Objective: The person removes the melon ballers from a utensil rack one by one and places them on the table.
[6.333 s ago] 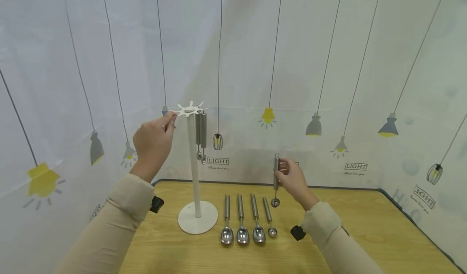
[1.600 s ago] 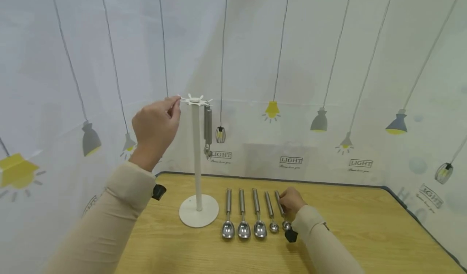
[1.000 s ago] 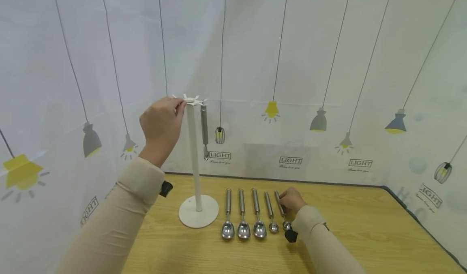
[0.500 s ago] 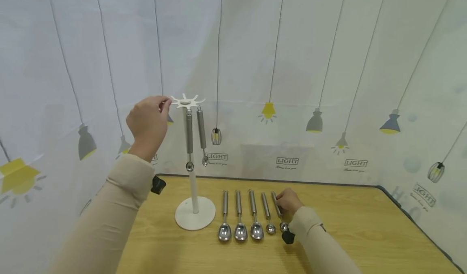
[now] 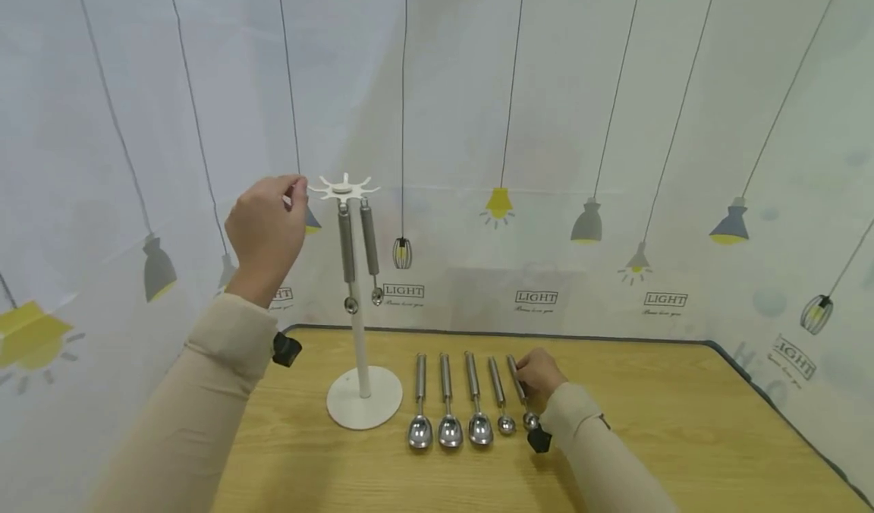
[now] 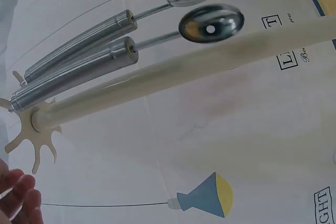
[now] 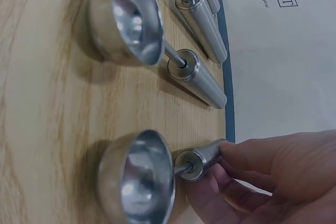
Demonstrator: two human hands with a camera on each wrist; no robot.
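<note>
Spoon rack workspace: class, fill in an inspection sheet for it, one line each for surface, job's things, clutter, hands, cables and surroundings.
Surface: wooden table with a dark edge.
Job's things: white rack stands upright, two scoops hanging from its star top; five scoops lie in a row on the table, bowls toward the person.
Clutter: nothing seen.
Hands: left hand is raised beside the rack top, not touching it; right hand grips the handle of the rightmost scoop, which lies on the table.
Cables: nothing seen.
Surroundings: white curtain printed with hanging lamps on all sides.
</note>
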